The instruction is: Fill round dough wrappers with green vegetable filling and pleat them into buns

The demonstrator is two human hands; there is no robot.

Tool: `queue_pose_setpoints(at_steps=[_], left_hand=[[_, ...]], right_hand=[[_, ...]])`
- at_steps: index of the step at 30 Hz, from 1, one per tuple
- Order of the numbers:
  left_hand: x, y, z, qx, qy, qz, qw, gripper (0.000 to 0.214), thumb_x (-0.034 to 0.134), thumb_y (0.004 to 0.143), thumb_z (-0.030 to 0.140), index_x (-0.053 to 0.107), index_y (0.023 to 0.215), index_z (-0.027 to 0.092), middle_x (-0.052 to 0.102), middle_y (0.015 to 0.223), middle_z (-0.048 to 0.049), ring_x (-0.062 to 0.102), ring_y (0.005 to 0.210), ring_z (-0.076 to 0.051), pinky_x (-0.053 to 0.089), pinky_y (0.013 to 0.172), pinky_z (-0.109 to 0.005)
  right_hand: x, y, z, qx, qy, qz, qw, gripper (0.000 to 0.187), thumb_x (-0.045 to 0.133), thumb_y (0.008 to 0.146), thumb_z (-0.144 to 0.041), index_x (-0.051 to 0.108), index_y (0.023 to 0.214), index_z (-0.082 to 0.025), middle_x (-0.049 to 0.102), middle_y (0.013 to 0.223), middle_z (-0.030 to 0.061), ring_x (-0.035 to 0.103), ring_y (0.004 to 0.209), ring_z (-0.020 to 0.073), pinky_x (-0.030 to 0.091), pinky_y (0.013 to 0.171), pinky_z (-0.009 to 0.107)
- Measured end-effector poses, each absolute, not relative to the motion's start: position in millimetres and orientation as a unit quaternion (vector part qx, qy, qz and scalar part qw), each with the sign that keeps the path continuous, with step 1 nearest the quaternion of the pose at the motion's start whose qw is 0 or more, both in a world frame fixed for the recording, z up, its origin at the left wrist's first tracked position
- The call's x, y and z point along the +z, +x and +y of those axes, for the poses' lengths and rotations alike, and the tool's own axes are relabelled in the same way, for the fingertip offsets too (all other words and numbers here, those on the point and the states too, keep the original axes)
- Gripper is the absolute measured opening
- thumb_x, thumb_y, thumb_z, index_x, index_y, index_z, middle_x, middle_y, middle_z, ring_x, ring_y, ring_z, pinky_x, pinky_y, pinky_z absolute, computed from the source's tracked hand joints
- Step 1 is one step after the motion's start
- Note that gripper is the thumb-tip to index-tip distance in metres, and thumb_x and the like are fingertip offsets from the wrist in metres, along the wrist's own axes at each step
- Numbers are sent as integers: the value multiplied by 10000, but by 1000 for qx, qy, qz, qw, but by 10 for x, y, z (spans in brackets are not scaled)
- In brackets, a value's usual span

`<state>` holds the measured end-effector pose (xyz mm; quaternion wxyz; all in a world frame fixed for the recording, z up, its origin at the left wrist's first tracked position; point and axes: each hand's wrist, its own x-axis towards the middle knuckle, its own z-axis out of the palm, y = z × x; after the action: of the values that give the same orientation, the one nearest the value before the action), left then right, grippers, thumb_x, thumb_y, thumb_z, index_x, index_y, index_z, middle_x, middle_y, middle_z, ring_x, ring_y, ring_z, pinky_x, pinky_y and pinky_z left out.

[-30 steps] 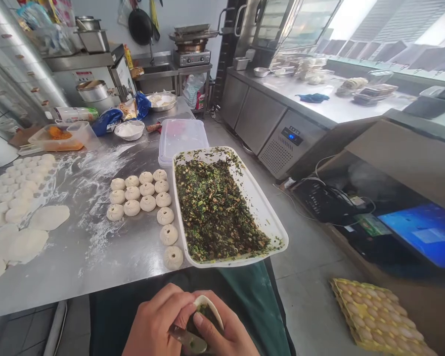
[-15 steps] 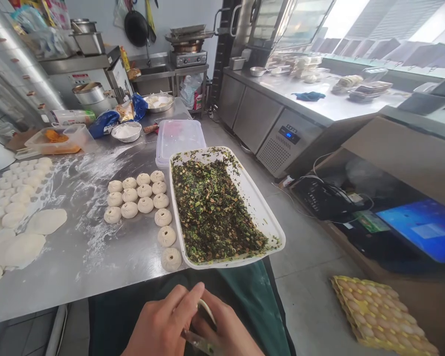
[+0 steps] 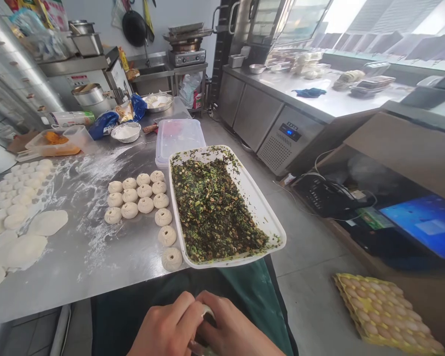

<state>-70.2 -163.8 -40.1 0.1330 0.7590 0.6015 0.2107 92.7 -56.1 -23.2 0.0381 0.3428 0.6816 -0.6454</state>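
Observation:
My left hand (image 3: 168,324) and my right hand (image 3: 233,324) are closed together low in the view, before the dark green apron (image 3: 252,287). Between them I pinch a stuffed bun (image 3: 208,311); only a pale strip of its dough rim shows, and my fingers cover the rest. A narrow shiny strip shows below my right fingers, too hidden to name. Just beyond my hands, a white tub (image 3: 272,222) holds chopped green filling (image 3: 215,207). Pleated buns (image 3: 145,204) stand in rows to the tub's left.
Flat dough wrappers (image 3: 48,222) and small dough pieces (image 3: 22,188) lie on the floured steel table (image 3: 126,262) at left. Behind the tub is a plastic lid (image 3: 180,136), with a bowl of flour (image 3: 126,132) beside it. Egg trays (image 3: 387,311) sit low at right.
Both hands have shifted slightly down and right, still together around the bun. My left fingertips have drawn down, closer to my right fingers. Buns and tub stay in place.

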Motion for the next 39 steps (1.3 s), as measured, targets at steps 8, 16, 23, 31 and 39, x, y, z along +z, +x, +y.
queue_pose_setpoints(at_steps=[8, 16, 23, 31, 39], left_hand=[[-359, -801, -1625, 273, 680, 650, 200, 222, 428, 1044, 160, 631, 1055, 248, 638, 893, -12, 682, 716, -146, 544, 634, -241], [-334, -758, -1598, 300, 694, 630, 178, 187, 448, 1070, 181, 620, 1115, 237, 665, 932, -19, 716, 753, -129, 574, 658, -206], [-297, -732, -1569, 226, 745, 618, 110, 349, 364, 1026, 116, 532, 1324, 184, 658, 923, -45, 695, 671, -147, 563, 581, -234], [-357, -698, -1554, 194, 763, 607, 108, 407, 401, 902, 37, 542, 1259, 173, 625, 928, -47, 648, 620, -159, 515, 510, -258], [-323, -653, -1534, 191, 771, 601, 86, 340, 388, 944, 67, 549, 1225, 169, 605, 874, -33, 614, 566, -154, 460, 459, -258]], right_hand=[[-230, 1036, -434, -801, 237, 548, -48, 293, 674, 950, -392, 635, 1167, -198, 680, 1006, 34, 581, 888, 216, 439, 778, 315], [-361, 1022, -594, -862, 240, 437, -94, 322, 633, 1000, -494, 572, 1176, -232, 637, 975, 23, 603, 806, 199, 470, 738, 331], [-361, 989, -654, -806, 299, 501, -99, 309, 597, 1001, -537, 602, 1032, -229, 623, 914, 9, 575, 820, 208, 473, 716, 315], [-312, 974, -597, -707, 325, 623, -84, 176, 563, 998, -366, 579, 904, -218, 649, 899, 17, 558, 840, 212, 453, 746, 309], [-296, 996, -534, -667, 317, 673, -47, 71, 543, 938, -224, 587, 886, -206, 704, 944, 48, 610, 861, 231, 449, 752, 323]])
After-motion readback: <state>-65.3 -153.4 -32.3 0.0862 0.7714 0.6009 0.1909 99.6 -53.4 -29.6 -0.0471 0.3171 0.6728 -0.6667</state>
